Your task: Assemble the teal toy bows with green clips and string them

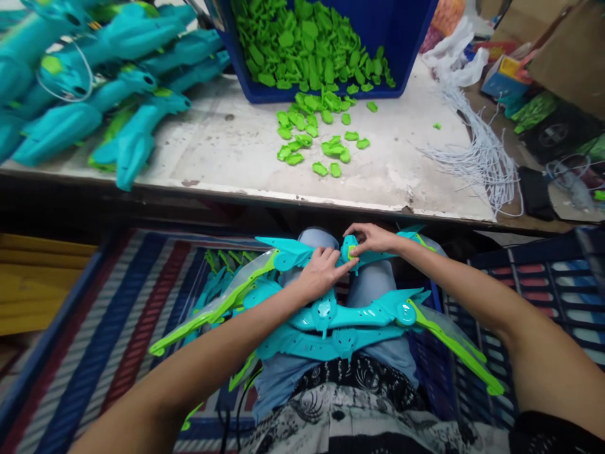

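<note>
Several teal toy bows with lime-green arms lie across my lap. The farthest bow (375,259) is held between my two hands. My left hand (321,272) is closed over its middle, with a finger reaching to the centre block. From the far side my right hand (371,239) grips that block between thumb and fingers. A small lime-green piece (351,252) sits on the block under the fingertips; whether it is fixed cannot be made out. Closer to my body rest another bow (362,315) and one more bow (302,345), touched by neither hand.
On the white table (212,148), a blue bin (326,94) lies tipped, spilling small green pieces (333,148). Teal toy parts (132,135) are heaped at left. White cords (489,161) lie at right. A striped surface (89,328) and a dark slatted crate (534,296) flank my legs.
</note>
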`<move>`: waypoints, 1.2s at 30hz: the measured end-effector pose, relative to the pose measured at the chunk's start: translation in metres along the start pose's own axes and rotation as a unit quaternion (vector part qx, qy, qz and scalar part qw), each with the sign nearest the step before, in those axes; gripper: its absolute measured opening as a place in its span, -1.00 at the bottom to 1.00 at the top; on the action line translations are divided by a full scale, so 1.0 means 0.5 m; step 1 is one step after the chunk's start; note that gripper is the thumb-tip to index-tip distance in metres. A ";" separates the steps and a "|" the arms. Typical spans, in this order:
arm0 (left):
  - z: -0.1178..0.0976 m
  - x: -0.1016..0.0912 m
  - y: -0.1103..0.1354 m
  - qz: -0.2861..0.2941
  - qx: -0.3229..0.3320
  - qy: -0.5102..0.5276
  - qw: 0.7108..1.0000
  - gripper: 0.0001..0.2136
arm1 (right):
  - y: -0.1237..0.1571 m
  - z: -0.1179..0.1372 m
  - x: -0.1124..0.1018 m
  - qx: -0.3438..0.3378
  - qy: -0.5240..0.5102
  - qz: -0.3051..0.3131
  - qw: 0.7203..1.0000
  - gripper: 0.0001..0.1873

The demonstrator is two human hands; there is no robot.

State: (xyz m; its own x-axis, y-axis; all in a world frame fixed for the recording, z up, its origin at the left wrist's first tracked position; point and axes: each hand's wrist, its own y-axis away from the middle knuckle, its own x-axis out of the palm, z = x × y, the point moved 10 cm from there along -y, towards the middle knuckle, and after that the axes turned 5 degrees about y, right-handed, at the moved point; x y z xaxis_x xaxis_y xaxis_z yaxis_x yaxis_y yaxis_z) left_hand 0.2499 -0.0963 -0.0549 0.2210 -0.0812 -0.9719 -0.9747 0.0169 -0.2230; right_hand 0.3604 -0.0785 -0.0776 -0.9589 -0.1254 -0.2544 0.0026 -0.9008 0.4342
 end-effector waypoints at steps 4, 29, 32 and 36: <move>-0.002 -0.010 0.003 -0.032 0.007 0.005 0.999 -0.61 | -0.001 -0.002 -0.001 -0.012 -0.004 0.002 1.000 -0.45; -0.007 -0.015 -0.009 0.038 0.013 -0.012 0.999 -0.54 | 0.000 -0.028 -0.007 0.009 0.086 -0.050 0.995 -0.51; -0.005 -0.016 -0.011 0.044 0.004 -0.003 0.999 -0.54 | 0.003 -0.015 -0.007 0.021 0.152 -0.074 0.985 -0.57; -0.003 -0.012 -0.008 0.048 -0.002 -0.003 0.999 -0.53 | 0.017 0.010 -0.004 0.042 0.275 -0.102 0.955 -0.64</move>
State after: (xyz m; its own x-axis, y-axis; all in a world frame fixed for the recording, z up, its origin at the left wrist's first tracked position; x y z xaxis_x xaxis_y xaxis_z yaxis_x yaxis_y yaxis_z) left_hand 0.2522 -0.0973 -0.0479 0.1274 -0.0730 -0.9892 -0.9914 0.0193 -0.1291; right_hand 0.3610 -0.0840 -0.0689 -0.6435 -0.1709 -0.7462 -0.2137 -0.8959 0.3894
